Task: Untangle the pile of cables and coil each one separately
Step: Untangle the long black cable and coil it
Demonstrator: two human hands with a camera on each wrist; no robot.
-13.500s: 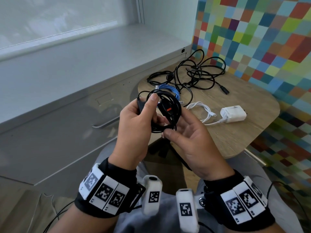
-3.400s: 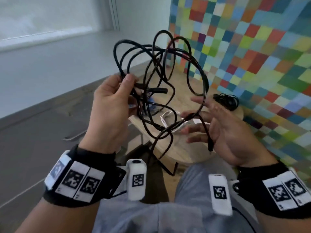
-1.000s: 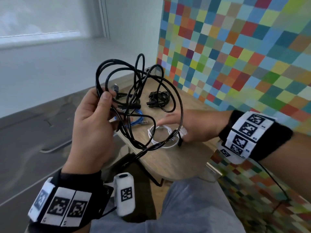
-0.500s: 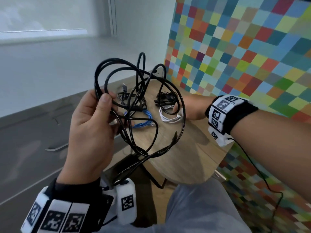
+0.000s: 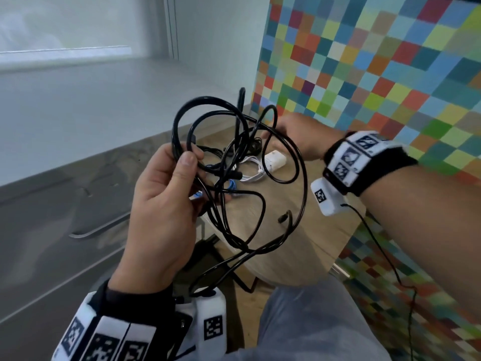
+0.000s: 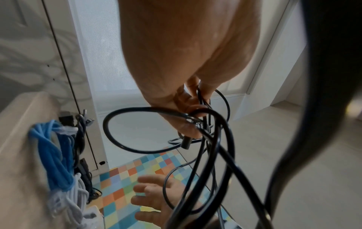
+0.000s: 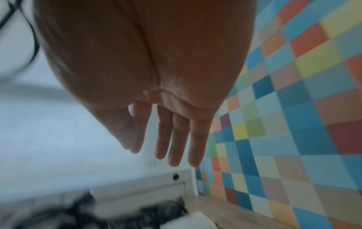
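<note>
My left hand (image 5: 187,162) grips a tangled black cable (image 5: 302,162) by several loops, held up over the near edge of the wooden table (image 5: 299,243). In the left wrist view the fingers (image 6: 192,106) curl round the black cable (image 6: 219,139). One plug end (image 5: 282,217) hangs free. My right hand (image 5: 276,131) hovers over the far side of the table with fingers (image 7: 172,139) straight, holding nothing. Below it lie a white charger (image 5: 274,159) with its white cable (image 5: 250,175), a blue cable (image 5: 231,185) and a coiled black cable (image 5: 256,149).
A grey cabinet with a metal handle (image 5: 99,227) stands to the left of the table. A multicoloured checkered wall (image 5: 377,74) closes off the right side. A thin black wire (image 5: 377,246) hangs from my right wrist. My grey-trousered knee (image 5: 312,321) is under the table's near edge.
My right hand slid the white charger and its cable toward the far side of the table, then let go and lifted off. The left hand keeps holding the black tangle.
</note>
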